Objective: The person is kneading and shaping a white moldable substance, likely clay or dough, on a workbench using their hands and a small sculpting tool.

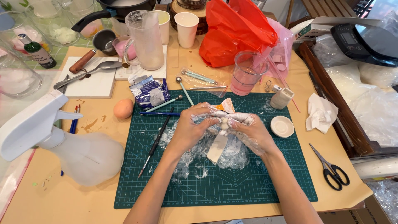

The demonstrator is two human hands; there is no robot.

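Observation:
My left hand (191, 126) and my right hand (250, 130) meet over the green cutting mat (215, 182), both dusted with white. Together they pinch a small lump of white clay (224, 122) between the fingertips. Crumpled clear plastic wrap (232, 155) lies under the hands, with a flat white clay strip (217, 148) hanging below them. A bit of orange shows behind the fingers at the wrap's top (226, 106).
A white spray bottle (62, 141) stands at the left, an egg-shaped peach object (123, 108) beside the mat. Modelling tools (155, 141), a pink-water cup (246, 72), a small white dish (282, 126), scissors (331, 170) and an orange bag (236, 31) surround it.

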